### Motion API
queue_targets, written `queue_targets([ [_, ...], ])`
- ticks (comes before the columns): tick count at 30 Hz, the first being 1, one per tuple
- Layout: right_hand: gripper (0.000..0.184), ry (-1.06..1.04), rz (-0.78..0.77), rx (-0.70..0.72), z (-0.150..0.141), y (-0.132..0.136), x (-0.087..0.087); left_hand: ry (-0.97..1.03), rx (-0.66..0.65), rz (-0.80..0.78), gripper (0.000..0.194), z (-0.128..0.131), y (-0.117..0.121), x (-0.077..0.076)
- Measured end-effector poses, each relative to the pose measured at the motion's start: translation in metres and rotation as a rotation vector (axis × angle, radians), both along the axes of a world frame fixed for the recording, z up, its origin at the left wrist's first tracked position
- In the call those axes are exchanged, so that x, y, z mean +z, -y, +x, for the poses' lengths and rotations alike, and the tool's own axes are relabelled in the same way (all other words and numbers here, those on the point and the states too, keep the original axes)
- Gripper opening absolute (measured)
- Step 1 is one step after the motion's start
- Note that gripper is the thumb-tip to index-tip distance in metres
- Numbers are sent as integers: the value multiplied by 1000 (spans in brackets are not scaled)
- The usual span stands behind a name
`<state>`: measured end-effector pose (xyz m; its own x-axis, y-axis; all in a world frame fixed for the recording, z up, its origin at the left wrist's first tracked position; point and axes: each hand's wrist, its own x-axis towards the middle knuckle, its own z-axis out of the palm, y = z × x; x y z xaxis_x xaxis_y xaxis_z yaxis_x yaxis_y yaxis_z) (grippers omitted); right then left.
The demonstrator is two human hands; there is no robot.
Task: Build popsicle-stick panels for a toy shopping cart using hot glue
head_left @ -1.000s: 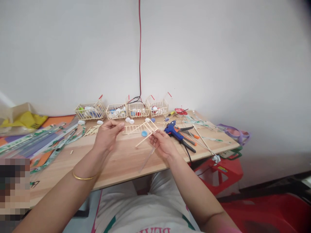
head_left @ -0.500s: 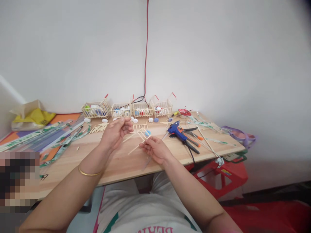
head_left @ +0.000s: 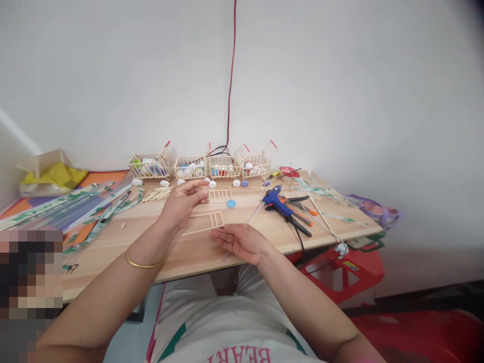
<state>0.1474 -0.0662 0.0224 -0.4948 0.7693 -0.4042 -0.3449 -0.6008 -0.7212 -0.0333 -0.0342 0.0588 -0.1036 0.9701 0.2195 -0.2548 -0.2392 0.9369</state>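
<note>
My right hand (head_left: 242, 242) pinches the near right corner of a small frame of thin wooden sticks (head_left: 216, 220), with two long sides and a few crossbars at its right end. The frame's left part runs toward my left wrist and is partly covered there. My left hand (head_left: 185, 201) is raised above the left end of the frame, fingers loosely bent and apart, nothing visible in it. Just beyond, a ladder-like stick panel (head_left: 220, 195) lies on the wooden table (head_left: 151, 254), with a blue bottle cap (head_left: 231, 203) by its near edge.
Several miniature stick carts (head_left: 150, 166) with cap wheels line the wall. A blue glue gun (head_left: 278, 200) and orange-handled pliers (head_left: 302, 218) lie on the right. Loose sticks (head_left: 156, 194) and plastic strips (head_left: 71, 206) lie left. A red stool (head_left: 344, 275) stands below the table's right edge.
The stick frame has been turned from a tilted pose to lie nearly flat, its crossbars now at the right. My right hand has shifted slightly down; my left hand stays raised.
</note>
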Motion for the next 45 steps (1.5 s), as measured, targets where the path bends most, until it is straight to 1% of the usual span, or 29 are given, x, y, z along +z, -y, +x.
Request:
queue_targets([
  [3,14,23,68,8,11,8,1,69,-44,-18,22,1,0,-1],
  [6,27,101,167,39,20,10,0,51,-27,-18,19,2,-1,-2],
  [8,42,261,280,86,26,8,-2,0,-5,-21,19,4,0,-4],
  [9,47,371,366,89,28,6,-4,-30,-2,-18,18,4,0,-4],
  [10,48,485,471,67,31,2,-5,-60,-3,-11,18,5,0,-5],
  [11,45,589,587,24,33,-1,-7,-88,-5,-2,17,5,0,-6],
  [13,29,721,800,-106,37,-10,-8,-142,-9,15,14,5,1,-7],
  [15,17,748,918,-208,40,-18,-6,-196,-13,30,12,6,2,-7],
  [17,17,707,924,-215,40,-25,-1,-252,-28,48,11,8,3,-7],
  [19,20,645,869,-167,38,-31,3,-285,-44,64,11,10,4,-8],
  [21,23,566,816,-138,33,-35,5,-277,-45,70,13,12,5,-11],
  [23,26,449,766,-169,27,-39,2,-242,-48,67,15,13,5,-13],
  [25,26,327,712,-231,20,-43,-4,-195,-66,57,18,13,4,-14],
  [28,24,273,704,-300,9,-45,-12,-77,-93,12,24,12,4,-13],
  [30,22,330,767,-312,5,-44,-14,24,-144,-45,25,12,4,-12],
  [33,18,454,891,-321,3,-41,-13,164,-300,-127,23,11,4,-11],
  [35,19,519,990,-341,3,-41,-10,244,-394,-155,25,10,3,-11],
  [37,24,579,1102,-355,3,-42,-6,312,-452,-158,28,9,3,-12],
  [39,27,630,1192,-344,3,-44,0,358,-481,-149,30,9,2,-12],
  [41,26,665,1242,-348,0,-46,7,376,-480,-126,31,8,1,-11],
  [43,25,688,1280,-394,-4,-47,14,369,-458,-93,31,9,1,-11],
  [45,27,702,1355,-431,-10,-47,21,334,-437,-74,33,9,1,-11],
])
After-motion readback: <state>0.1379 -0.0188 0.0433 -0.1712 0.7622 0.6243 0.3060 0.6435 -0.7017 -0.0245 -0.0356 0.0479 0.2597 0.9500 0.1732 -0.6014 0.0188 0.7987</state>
